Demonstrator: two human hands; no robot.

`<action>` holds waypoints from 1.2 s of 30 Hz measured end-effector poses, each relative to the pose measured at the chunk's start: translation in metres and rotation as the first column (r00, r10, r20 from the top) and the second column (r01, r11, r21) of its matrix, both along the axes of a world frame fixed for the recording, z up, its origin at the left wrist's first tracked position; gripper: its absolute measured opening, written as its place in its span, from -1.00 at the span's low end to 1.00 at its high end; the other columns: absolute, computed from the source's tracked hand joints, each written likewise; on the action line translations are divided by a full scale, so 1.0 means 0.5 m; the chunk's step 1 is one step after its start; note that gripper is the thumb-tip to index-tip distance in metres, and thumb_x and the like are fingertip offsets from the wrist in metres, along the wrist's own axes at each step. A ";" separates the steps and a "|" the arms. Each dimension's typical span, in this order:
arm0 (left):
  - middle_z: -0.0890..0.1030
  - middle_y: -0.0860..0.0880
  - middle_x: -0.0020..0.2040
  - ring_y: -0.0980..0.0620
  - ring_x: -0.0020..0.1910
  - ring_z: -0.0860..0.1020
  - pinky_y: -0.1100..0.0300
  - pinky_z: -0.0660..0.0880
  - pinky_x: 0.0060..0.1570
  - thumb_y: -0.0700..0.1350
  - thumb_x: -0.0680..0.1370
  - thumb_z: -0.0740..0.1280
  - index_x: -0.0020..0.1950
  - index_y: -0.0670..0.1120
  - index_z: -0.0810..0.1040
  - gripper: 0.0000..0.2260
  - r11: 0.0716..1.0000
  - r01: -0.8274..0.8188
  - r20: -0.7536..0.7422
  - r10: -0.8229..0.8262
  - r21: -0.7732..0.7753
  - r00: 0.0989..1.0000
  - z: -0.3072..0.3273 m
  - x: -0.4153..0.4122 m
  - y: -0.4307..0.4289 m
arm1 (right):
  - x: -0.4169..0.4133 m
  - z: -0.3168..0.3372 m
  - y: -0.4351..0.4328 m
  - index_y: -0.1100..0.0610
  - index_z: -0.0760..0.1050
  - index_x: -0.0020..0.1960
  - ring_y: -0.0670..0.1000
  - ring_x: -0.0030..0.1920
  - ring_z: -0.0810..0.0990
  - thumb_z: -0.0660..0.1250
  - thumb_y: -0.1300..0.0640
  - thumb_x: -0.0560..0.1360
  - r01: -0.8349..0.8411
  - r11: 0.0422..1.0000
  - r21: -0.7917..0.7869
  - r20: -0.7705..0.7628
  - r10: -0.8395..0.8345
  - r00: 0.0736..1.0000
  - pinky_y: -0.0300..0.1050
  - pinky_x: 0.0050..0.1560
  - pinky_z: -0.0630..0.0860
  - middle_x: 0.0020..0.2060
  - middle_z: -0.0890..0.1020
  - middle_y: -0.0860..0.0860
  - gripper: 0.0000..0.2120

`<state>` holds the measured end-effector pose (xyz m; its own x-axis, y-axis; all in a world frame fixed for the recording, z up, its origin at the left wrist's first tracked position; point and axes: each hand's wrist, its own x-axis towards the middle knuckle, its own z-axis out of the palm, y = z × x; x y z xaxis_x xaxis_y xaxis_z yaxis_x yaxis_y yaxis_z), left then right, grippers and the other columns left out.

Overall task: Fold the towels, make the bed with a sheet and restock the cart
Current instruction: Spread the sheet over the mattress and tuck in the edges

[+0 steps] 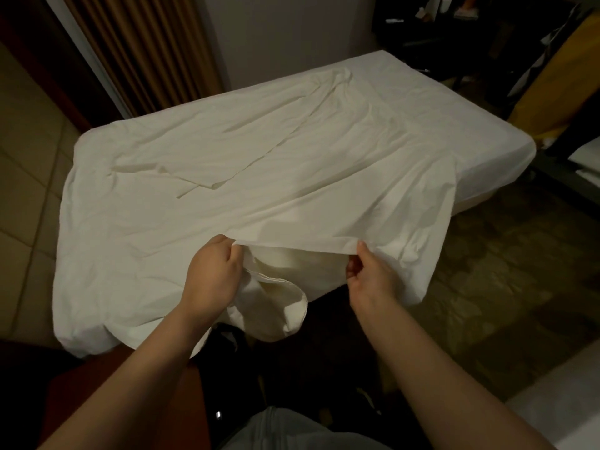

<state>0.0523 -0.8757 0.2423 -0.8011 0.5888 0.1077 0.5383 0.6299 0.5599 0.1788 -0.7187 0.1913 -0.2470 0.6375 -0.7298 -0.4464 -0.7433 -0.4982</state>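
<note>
A white sheet point(259, 177) lies spread over the bed point(506, 164), wrinkled, with a folded-over flap near the middle and slack cloth draping off the near edge. At that near edge, the left hand point(211, 271) is clamped on the sheet's hem, fingers curled over it. The right hand point(370, 274) pinches the same hem between thumb and fingers. The stretch of hem between the two hands is held taut and raised clear of the bed. Below the left hand, a loose loop of sheet hangs down. The far right corner is covered and smooth. Brown curtains point(136, 50) hang beyond the far left corner.
</note>
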 end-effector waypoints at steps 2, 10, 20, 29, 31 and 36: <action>0.44 -0.07 -0.27 -0.06 -0.20 0.41 0.13 0.22 -0.23 -0.18 0.59 0.06 -0.30 -0.20 0.43 -0.69 1.000 0.029 -0.011 -0.029 -0.013 1.000 -0.005 0.008 0.000 | -0.009 -0.024 -0.013 0.18 0.46 0.05 -0.09 -0.26 0.51 0.40 0.32 0.46 0.015 0.992 -0.122 -0.034 -0.019 0.999 -0.33 -0.51 0.48 -0.17 0.54 0.02 -0.79; 0.42 -0.05 -0.30 -0.02 -0.25 0.39 0.17 0.15 -0.28 -0.23 0.59 0.11 -0.36 -0.16 0.37 -0.69 0.999 0.028 0.016 -0.028 0.032 0.999 0.002 0.001 -0.013 | -0.014 -0.030 -0.017 0.18 0.42 -0.17 -0.11 -0.33 0.42 0.33 0.33 0.51 -0.085 0.982 -0.169 -0.050 0.077 0.996 -0.41 -0.59 0.40 -0.26 0.48 0.03 -0.86; 0.41 -0.07 -0.30 0.00 -0.27 0.37 0.16 0.14 -0.29 -0.23 0.59 0.10 -0.37 -0.17 0.33 -0.69 1.000 0.007 0.036 -0.008 0.008 0.999 -0.001 0.002 -0.038 | -0.017 -0.025 -0.027 0.13 0.43 -0.14 -0.12 -0.30 0.44 0.41 0.17 0.49 -0.132 0.979 -0.154 0.032 0.139 0.990 -0.40 -0.54 0.37 -0.24 0.50 -0.03 -0.85; 0.37 -0.08 -0.34 -0.05 -0.26 0.35 0.15 0.12 -0.30 -0.27 0.59 0.09 -0.40 -0.17 0.27 -0.67 0.999 0.009 0.032 -0.008 -0.031 0.999 -0.006 0.003 -0.069 | -0.025 -0.031 -0.044 0.18 0.43 -0.12 -0.10 -0.30 0.45 0.40 0.27 0.48 -0.116 0.976 -0.182 -0.017 0.115 0.993 -0.39 -0.53 0.45 -0.22 0.50 0.01 -0.86; 0.35 -0.07 -0.37 -0.05 -0.27 0.34 0.15 0.12 -0.29 -0.26 0.59 0.08 -0.41 -0.15 0.24 -0.65 0.999 0.026 0.026 -0.025 -0.030 0.999 -0.005 0.004 -0.072 | -0.030 -0.034 -0.047 0.19 0.43 -0.11 -0.10 -0.30 0.46 0.39 0.30 0.47 -0.105 0.980 -0.172 -0.023 0.102 0.995 -0.41 -0.55 0.44 -0.21 0.50 0.02 -0.87; 0.39 -0.14 -0.34 -0.09 -0.24 0.37 0.10 0.20 -0.27 -0.09 0.45 -0.04 -0.39 -0.18 0.27 -0.72 0.999 0.039 0.027 -0.038 -0.030 0.999 -0.004 0.001 -0.080 | -0.035 -0.032 -0.050 0.18 0.40 -0.13 -0.11 -0.31 0.45 0.37 0.34 0.48 -0.072 0.987 -0.147 -0.018 0.070 0.997 -0.41 -0.57 0.41 -0.20 0.48 0.03 -0.84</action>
